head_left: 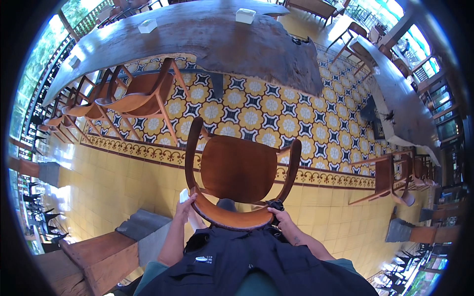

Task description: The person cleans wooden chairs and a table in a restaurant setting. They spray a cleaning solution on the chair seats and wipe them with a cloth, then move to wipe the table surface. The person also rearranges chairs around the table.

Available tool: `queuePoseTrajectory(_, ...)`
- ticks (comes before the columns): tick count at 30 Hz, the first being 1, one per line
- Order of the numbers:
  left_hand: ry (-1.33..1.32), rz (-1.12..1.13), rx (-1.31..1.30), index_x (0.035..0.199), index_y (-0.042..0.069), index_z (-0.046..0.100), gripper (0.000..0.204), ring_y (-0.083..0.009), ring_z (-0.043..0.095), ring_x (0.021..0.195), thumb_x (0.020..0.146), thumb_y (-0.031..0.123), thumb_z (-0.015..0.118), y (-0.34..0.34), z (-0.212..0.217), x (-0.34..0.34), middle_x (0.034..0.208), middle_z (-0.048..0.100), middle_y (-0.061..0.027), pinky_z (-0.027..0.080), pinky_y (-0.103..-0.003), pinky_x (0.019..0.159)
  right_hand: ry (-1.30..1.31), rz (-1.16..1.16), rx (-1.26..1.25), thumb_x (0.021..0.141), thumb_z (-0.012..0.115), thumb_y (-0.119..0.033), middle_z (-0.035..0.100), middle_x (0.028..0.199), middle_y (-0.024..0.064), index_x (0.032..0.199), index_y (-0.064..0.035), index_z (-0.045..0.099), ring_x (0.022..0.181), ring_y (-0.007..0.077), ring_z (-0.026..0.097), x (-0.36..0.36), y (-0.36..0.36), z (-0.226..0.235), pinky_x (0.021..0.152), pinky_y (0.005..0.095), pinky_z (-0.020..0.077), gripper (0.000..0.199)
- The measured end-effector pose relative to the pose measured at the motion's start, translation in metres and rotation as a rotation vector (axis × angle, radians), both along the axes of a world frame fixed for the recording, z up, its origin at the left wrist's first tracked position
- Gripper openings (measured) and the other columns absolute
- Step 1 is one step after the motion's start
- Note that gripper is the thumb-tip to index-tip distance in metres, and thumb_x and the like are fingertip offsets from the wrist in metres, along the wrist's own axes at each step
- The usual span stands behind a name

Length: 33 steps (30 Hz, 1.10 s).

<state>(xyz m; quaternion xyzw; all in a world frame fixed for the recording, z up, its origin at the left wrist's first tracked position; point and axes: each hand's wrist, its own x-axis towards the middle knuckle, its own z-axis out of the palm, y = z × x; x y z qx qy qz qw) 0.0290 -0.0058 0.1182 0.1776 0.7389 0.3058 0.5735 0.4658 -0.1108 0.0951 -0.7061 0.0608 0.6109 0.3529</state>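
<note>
A wooden armchair [238, 167] with a brown seat stands right in front of me, its curved backrest nearest my body. My left hand [184, 207] is closed at the left end of the backrest. A small white object [184, 195] sticks up from its fingers, its kind unclear. At the other end, my right hand [281, 217] grips the backrest with the thumb on top. Beside those fingers is a dark bunched item [275, 204], perhaps cloth, that I cannot make out well.
Beyond the chair runs a long dark wooden table [237, 42] with white boxes [245, 16] on it. More chairs [143, 93] line its left side. Another table [395, 93] and chairs [390, 172] stand at the right. A wooden post with a grey base [143, 232] is at lower left.
</note>
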Motion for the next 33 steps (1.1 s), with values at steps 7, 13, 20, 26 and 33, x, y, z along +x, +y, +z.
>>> queuePoseTrajectory(7,0.088,-0.017,0.051,0.108,0.007,0.067,0.051,-0.0157,0.062,0.088,0.072,0.034,0.091,0.183,0.0,0.039,0.096,0.067,-0.0021,0.049,-0.035,0.082,-0.111,-0.206,0.122,0.079,0.087,-0.013,0.072,0.098,0.0097,0.11,-0.0006,0.069,0.081,0.0234,0.071,0.012,0.17,-0.014,0.071,0.0384,0.0599,0.038)
queuePoseTrajectory(13,0.275,0.076,0.069,0.113,0.004,0.068,0.051,-0.0209,0.064,0.091,0.077,0.035,0.087,0.308,-0.009,0.077,0.103,0.068,-0.0077,0.052,-0.04,0.084,-0.187,-0.231,0.237,0.087,0.08,-0.019,0.072,0.103,0.0093,0.113,-0.0015,0.07,0.085,0.0201,0.071,0.045,0.278,0.022,0.073,0.037,0.0583,0.032)
queuePoseTrajectory(20,0.45,0.023,0.169,0.124,0.002,0.067,0.066,-0.0274,0.067,0.105,0.085,0.054,0.075,0.328,-0.032,0.056,0.119,0.07,-0.0145,0.052,-0.038,0.093,-0.061,-0.331,0.345,0.089,0.078,-0.02,0.074,0.105,0.0097,0.118,-0.0039,0.067,0.088,0.0252,0.074,0.082,0.247,0.026,0.075,0.0405,0.0612,0.035)
queuePoseTrajectory(26,0.361,0.034,0.167,0.117,0.004,0.064,0.05,-0.0232,0.065,0.08,0.079,0.031,0.084,0.27,-0.097,0.027,0.093,0.068,-0.0077,0.054,-0.039,0.073,-0.203,-0.566,0.17,0.088,0.076,-0.016,0.073,0.101,0.0124,0.114,0.0018,0.067,0.083,0.027,0.074,0.198,0.161,-0.014,0.071,0.0407,0.0615,0.033)
queuePoseTrajectory(33,0.614,-0.811,-0.163,0.11,0.008,0.067,0.042,-0.0333,0.069,0.089,0.074,0.025,0.08,0.14,-0.12,0.139,0.097,0.071,-0.015,0.055,-0.044,0.079,-0.288,-0.566,-0.027,0.079,0.074,-0.015,0.073,0.091,0.0139,0.104,0.004,0.07,0.075,0.0259,0.072,0.374,0.046,-0.071,0.07,0.0372,0.0575,0.032)
